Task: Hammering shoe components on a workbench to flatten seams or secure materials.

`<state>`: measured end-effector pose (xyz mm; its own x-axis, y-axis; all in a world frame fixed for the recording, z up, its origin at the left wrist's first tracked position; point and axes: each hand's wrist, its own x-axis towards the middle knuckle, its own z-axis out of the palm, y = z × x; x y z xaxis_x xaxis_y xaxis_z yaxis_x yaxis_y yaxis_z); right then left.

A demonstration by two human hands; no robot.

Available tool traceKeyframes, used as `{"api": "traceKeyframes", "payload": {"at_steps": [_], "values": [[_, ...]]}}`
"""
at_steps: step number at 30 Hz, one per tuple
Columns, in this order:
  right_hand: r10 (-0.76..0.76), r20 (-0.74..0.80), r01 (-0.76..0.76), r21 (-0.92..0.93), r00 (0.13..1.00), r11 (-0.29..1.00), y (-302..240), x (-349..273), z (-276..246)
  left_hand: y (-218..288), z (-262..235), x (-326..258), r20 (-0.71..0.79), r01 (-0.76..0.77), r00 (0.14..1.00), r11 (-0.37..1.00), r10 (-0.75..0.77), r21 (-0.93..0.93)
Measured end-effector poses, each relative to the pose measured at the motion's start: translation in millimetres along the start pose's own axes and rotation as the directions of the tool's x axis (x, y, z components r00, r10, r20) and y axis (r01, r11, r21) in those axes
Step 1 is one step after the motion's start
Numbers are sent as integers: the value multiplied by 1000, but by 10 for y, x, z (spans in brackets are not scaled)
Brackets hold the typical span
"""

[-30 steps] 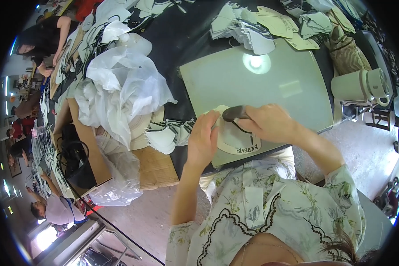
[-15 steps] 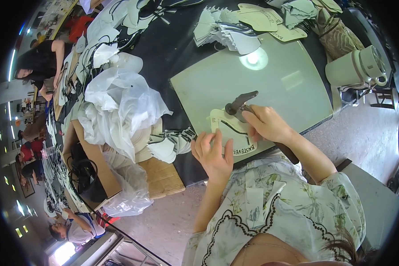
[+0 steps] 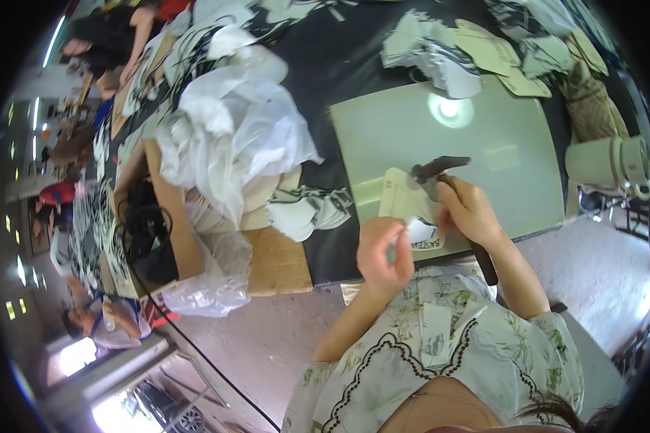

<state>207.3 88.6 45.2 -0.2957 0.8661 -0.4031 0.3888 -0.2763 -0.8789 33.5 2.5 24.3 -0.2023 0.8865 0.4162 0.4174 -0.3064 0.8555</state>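
Observation:
A hammer [image 3: 484, 260] with a dark head and dark handle is in my right hand [image 3: 471, 211], whose fingers are wrapped round it. Its head lies just over the far edge of a cream template [image 3: 403, 193], which rests on a pale green glossy board [image 3: 498, 137]. My left hand [image 3: 384, 254] is at the near left side of the template, fingers curled and pinched on a small white piece [image 3: 420, 232] with a dark edge. That piece lies partly over the template, and my fingers hide some of it.
Stacked white cut pieces [image 3: 440, 61] and cream templates [image 3: 495, 54] lie beyond the board. A tumbler [image 3: 603, 164] stands at the right. Leftward are black-edged pieces [image 3: 307, 209], a plastic bag [image 3: 245, 123] and a cardboard box [image 3: 173, 238]. Other people work at the far left.
My left hand has gone from spread fingers beside the template to a pinch on the white piece, which is now partly raised. My right hand keeps the hammer. The whole view has shifted.

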Motion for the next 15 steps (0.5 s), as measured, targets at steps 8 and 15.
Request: {"api": "traceKeyframes", "payload": {"at_steps": [8, 15], "values": [[54, 5, -54, 51, 999, 997, -25, -46, 53, -863, -1135, 85, -549, 429, 809, 850, -211, 306], [5, 47, -6, 12, 999, 1000, -73, 65, -210, -710, -825, 159, -299, 137, 944, 660, 139, 739]]}}
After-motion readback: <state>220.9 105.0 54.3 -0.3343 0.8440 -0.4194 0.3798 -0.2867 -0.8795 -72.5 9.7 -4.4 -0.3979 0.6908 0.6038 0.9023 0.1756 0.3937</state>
